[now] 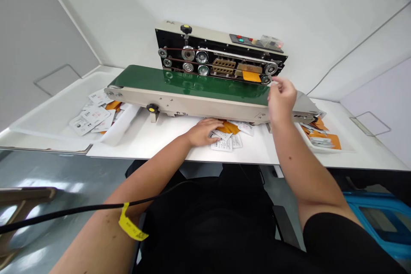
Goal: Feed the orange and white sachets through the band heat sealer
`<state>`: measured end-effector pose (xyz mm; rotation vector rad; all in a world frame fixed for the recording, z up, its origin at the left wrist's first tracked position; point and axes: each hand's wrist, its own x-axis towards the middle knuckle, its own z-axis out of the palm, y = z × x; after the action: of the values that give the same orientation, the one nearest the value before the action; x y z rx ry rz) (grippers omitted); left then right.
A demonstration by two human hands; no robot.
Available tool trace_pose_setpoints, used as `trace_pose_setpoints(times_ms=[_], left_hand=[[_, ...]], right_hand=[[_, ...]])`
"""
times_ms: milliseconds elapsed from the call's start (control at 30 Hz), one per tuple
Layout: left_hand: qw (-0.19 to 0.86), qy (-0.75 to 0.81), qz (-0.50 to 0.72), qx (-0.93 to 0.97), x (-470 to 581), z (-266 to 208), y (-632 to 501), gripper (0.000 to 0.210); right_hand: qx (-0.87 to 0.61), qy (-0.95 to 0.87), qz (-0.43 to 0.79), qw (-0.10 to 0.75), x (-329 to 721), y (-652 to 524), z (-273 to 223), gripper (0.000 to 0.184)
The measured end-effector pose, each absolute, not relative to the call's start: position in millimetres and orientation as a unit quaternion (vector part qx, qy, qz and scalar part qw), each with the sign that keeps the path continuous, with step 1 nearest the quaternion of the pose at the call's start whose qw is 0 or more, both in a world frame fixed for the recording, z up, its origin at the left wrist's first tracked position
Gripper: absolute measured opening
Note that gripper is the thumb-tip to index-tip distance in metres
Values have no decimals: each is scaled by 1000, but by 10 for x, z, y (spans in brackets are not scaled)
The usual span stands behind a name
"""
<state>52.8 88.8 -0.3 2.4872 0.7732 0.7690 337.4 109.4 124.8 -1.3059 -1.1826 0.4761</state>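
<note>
Looks like a small packaging workshop: equipped with a sealing machine (221, 65) of rollers (202, 56) and control buttons (240, 40) at the far wall (212, 0), fronted by a green conveyor belt (189, 85), and furnished with a white worktable (150, 137) carrying a plastic bin (123, 130) of printed packets (90, 120) at left, a second bin (330, 150) at right.

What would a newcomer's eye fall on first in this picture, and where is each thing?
First, probably, the long green conveyor belt across the middle, with the machine full of metal wheels behind it and an orange packet showing at its right part. Next, the two hands: the right hand raised near the belt's right end, the left hand low at the loose packets in front of the belt.
</note>
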Motion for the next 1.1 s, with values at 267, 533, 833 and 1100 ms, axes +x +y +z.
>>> trace_pose_setpoints(times_ms=[267,533,833,1100], left_hand=[[194,295,282,892,544,-144,931,41],[179,255,292,904,560,-172,1002,36],[66,272,344,897,525,-32,852,28],[43,298,432,850,499,-22,795,26]], right_hand=[[-515,-747,213,363,2770,98,46,13],[-533,-747,234,321,2817,164,-73,17],[-534,-734,40,417,2815,178,-93,35],[-503,-732,77,454,2728,308,82,26]])
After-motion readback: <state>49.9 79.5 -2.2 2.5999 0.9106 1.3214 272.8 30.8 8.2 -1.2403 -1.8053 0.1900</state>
